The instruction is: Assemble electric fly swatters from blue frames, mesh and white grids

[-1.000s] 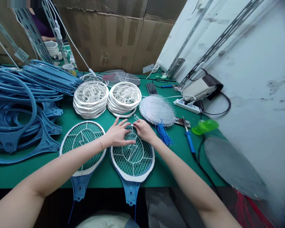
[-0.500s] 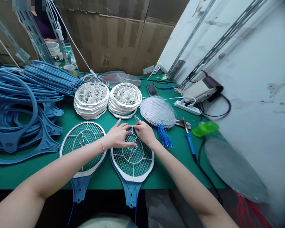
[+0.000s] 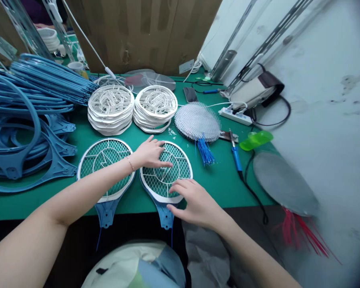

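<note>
Two blue racket frames with white ring covers and wire mesh lie side by side on the green table. My left hand (image 3: pixel 151 154) rests with fingers spread over the upper left part of the right-hand racket (image 3: pixel 180 176). Near that racket's lower right rim is my right hand (image 3: pixel 195 202), its fingers apart and thumb over the blue neck; whether it touches cannot be made out. The left-hand racket (image 3: pixel 93 158) is partly covered by my left forearm. From each neck a thin blue wire hangs past the table's front edge.
Two stacks of white ring covers (image 3: pixel 111 120) stand behind the rackets. Blue frames (image 3: pixel 57 160) pile up at left. To the right lie mesh discs (image 3: pixel 195 120) with blue wires, a soldering iron (image 3: pixel 236 158), a green plastic piece (image 3: pixel 256 140) and a grey mesh stack (image 3: pixel 285 184) with red wires.
My right hand has come from the right-hand racket's top down to its lower rim and opened. My left hand stays on the racket's upper part. The view has tilted down.
</note>
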